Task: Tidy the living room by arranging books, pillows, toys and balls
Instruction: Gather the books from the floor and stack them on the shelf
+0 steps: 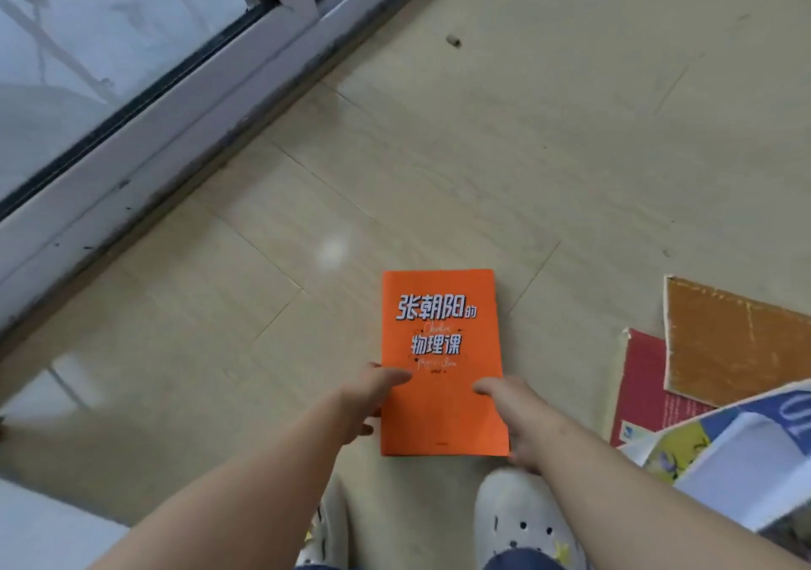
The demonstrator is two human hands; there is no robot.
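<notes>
1. Forearms, bare, L & R, enter from the bottom edge, closest to us.
2. Clogs, white w/ holes: right clog (522, 521) under our R wrist, left clog (327, 530) partly hidden by the L arm.
3. Orange book (441, 350), the task item: paperback, front cover up, white Chinese title. It sits centre-low in view, just ahead of the clogs, over the floor (482, 152). We can't tell whether it touches the tiles.
4. Left hand (364, 398): grasping the book's L edge near the bottom, thumb laid on the cover, fingers wrapped under.
5. Right hand (518, 420): grasping the R edge at abt the same height, thumb on the cover, the other fingers out of sight beneath.
6. Floor: pale beige tiles, thin grout lines, with one small dark speck (453, 41) far up.
7. Book pile at R, apart from the orange one:
   - brown-orange book (737, 345) lying flat
   - red book (645, 385) partly under it
   - blue-yellow-white booklet (746, 451), pages splayed, overlapping both at the lower R
8. Sliding door frame (175, 121), grey-white, runs diagonally across the upper L, w/ a dark track along the floor edge.
9. Glass pane (87, 20) behind the frame, hazy.
</notes>
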